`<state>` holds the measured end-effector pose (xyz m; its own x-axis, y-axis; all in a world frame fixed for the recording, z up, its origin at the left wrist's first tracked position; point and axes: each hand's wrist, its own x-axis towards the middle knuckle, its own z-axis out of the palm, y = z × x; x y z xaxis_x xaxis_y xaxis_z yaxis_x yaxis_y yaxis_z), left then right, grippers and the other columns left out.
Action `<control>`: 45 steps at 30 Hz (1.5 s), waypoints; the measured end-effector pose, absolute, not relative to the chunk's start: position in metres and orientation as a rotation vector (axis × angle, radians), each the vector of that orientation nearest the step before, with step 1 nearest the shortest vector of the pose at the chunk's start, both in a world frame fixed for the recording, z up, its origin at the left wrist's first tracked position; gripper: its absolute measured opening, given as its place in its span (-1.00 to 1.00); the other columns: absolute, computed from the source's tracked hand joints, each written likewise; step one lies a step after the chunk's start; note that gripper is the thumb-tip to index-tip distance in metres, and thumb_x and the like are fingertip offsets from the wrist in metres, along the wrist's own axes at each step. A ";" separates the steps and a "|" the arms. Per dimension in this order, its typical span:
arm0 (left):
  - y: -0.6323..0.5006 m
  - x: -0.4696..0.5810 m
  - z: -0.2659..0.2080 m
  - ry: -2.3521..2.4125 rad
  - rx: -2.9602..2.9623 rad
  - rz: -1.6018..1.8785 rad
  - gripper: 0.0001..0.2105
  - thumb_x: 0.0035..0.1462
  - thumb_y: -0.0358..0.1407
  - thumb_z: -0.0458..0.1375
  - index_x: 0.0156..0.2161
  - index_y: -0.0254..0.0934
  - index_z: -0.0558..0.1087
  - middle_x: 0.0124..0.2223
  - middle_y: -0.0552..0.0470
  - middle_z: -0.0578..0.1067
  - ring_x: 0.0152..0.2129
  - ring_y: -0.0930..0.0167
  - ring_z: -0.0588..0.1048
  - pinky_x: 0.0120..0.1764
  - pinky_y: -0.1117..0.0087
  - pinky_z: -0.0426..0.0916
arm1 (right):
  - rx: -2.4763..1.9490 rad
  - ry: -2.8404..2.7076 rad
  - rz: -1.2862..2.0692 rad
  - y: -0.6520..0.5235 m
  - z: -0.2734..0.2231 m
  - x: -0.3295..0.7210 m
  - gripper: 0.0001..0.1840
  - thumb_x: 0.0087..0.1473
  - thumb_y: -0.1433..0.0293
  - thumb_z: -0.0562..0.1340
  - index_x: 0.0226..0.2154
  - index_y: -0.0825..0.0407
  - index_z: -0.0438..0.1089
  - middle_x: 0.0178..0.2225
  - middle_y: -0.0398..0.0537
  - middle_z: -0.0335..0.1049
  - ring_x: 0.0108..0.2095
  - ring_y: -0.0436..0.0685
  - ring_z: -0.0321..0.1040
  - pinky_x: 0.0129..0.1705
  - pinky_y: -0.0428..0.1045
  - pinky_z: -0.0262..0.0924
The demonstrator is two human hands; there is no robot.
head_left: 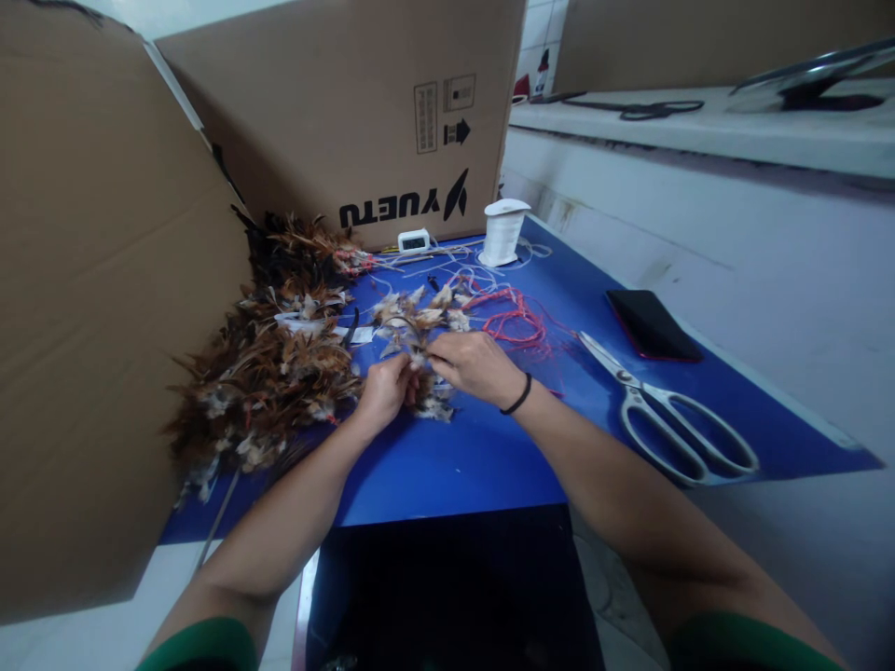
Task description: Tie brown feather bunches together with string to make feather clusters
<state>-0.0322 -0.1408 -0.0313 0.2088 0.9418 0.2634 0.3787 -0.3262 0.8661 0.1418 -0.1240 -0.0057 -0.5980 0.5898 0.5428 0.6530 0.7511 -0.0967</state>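
Note:
My left hand and my right hand meet over the blue tabletop, fingers pinched on a small bunch of feathers. Parts of that bunch are hidden behind the fingers. Just beyond the hands lie loose grey and tan feathers. Left of my left hand spreads a large heap of brown feathers, with a few bits of pink tie in it. Past my right hand lies a tangle of pink string. A black band circles my right wrist.
Large silver scissors and a dark phone lie at the right. A white spool and a small white digital display stand at the back. Cardboard boxes wall the left and back. A shelf runs at the upper right.

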 end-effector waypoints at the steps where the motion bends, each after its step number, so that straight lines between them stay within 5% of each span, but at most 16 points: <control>1: -0.141 -0.032 -0.031 1.226 1.825 1.081 -0.75 0.13 -0.32 0.05 -0.58 -0.25 0.30 -0.70 0.12 0.34 -0.81 0.51 0.30 -0.66 0.50 0.14 | -0.929 -2.391 -0.140 -0.123 -0.006 0.142 -0.82 0.11 0.45 0.09 -0.41 0.09 0.39 -0.43 -0.04 0.41 -0.41 0.02 0.27 -0.37 -0.07 0.00; 14: -0.140 -0.035 -0.035 1.232 2.065 1.060 -0.74 0.17 -0.37 -0.04 -0.55 -0.28 0.27 -0.70 0.15 0.32 -0.79 0.56 0.31 -0.65 0.55 0.16 | -0.868 -2.323 -0.026 -0.123 -0.008 0.139 -0.81 0.09 0.48 0.10 -0.40 0.11 0.43 -0.42 0.00 0.45 -0.40 0.04 0.34 -0.34 -0.07 0.11; 24: -0.133 -0.040 -0.034 1.143 1.778 1.165 -0.68 0.14 -0.14 0.03 -0.54 -0.31 0.33 -0.71 0.12 0.32 -0.79 0.53 0.29 -0.66 0.50 0.18 | -0.836 -1.522 0.571 -0.130 0.024 0.151 -0.74 0.08 0.22 0.18 -0.42 0.06 0.42 -0.55 -0.16 0.39 -0.61 -0.07 0.26 -0.52 -0.11 0.19; 32: -0.133 -0.042 -0.032 1.006 1.686 1.409 -0.72 0.09 -0.13 0.10 -0.48 -0.32 0.37 -0.62 0.10 0.38 -0.76 0.55 0.31 -0.62 0.48 0.23 | -0.926 -1.420 0.477 -0.109 0.019 0.170 -0.73 0.09 0.23 0.14 -0.44 0.07 0.41 -0.55 -0.15 0.39 -0.60 -0.07 0.26 -0.50 -0.11 0.19; 45: -0.133 -0.044 -0.027 0.978 1.547 1.594 -0.76 0.09 -0.14 0.13 -0.43 -0.30 0.40 -0.55 0.13 0.38 -0.75 0.58 0.31 -0.65 0.52 0.23 | -1.457 -2.272 0.321 -0.082 -0.001 0.211 -0.86 -0.12 0.53 0.23 -0.43 0.06 0.48 -0.41 -0.08 0.48 -0.39 0.03 0.37 -0.31 -0.10 0.17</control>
<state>-0.0435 -0.1332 -0.0272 -0.0425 0.8812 0.4709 0.0205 -0.4704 0.8822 0.2106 -0.0824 -0.0007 -0.3621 0.9050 0.2231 0.8080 0.4241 -0.4091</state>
